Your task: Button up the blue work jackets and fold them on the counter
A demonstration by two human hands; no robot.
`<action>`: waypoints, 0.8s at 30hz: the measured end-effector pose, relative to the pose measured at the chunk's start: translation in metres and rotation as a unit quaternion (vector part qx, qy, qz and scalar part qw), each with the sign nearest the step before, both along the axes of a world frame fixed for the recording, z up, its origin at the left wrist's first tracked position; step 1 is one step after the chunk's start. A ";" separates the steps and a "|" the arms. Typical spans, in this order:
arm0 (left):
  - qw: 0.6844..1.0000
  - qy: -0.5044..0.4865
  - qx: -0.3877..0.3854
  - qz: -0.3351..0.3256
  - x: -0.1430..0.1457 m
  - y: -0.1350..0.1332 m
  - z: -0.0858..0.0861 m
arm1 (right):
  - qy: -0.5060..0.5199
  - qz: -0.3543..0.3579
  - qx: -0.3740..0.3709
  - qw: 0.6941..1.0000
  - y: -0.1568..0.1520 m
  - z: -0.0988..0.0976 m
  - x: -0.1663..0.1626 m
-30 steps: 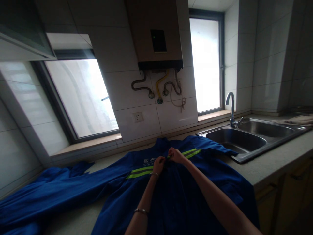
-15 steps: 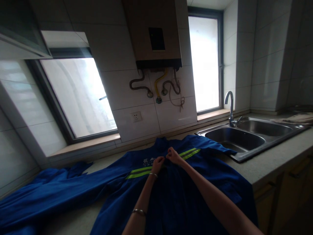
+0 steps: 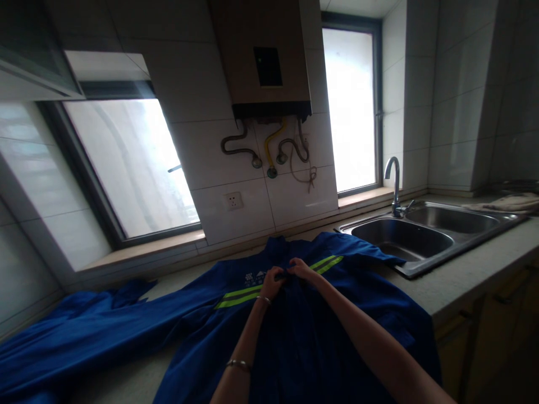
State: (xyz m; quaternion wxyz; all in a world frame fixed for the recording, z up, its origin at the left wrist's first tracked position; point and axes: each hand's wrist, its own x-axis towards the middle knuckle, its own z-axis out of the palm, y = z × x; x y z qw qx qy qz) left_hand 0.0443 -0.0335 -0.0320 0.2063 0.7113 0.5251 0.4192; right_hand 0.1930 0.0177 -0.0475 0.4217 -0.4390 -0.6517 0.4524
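A blue work jacket (image 3: pixel 189 314) lies spread over the counter, its collar toward the wall. Yellow-green reflective stripes (image 3: pixel 238 296) cross its chest, and white print (image 3: pixel 255 277) shows above the left stripe. My left hand (image 3: pixel 273 282) pinches the jacket's front edge at chest height. Close beside it, my right hand (image 3: pixel 302 270) grips the same front opening with bent fingers. Whatever small fastening lies between the fingertips is too dark to make out. Two bracelets (image 3: pixel 238 365) circle my left arm.
A double steel sink (image 3: pixel 458 241) with a tall tap (image 3: pixel 393 185) is set into the counter (image 3: pixel 446 286) at right; one jacket sleeve reaches its edge. More blue cloth (image 3: pixel 92 300) lies at left. A water heater (image 3: pixel 269 67) with hoses hangs above. A cloth (image 3: pixel 505 202) rests past the sink.
Both hands have shifted slightly down and closer together at the jacket's front, lifting a bit of its edge. The view has moved a little; the jacket otherwise lies as before.
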 end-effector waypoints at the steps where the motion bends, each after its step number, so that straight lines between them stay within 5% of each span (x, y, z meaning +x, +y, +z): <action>1: 1.000 -0.004 -0.011 -0.006 -0.002 0.001 -0.001 | 0.000 0.008 0.009 1.000 -0.001 0.000 0.000; 9: 0.993 -0.056 -0.094 -0.040 -0.014 0.007 -0.012 | 0.032 0.050 0.155 0.986 -0.005 0.000 0.002; 14: 0.993 -0.063 -0.093 0.020 -0.009 0.011 -0.015 | 0.030 0.112 0.128 0.985 0.002 0.000 0.010; 24: 0.986 0.083 -0.097 0.105 -0.006 0.004 -0.004 | -0.029 0.065 0.188 0.980 -0.001 -0.006 0.007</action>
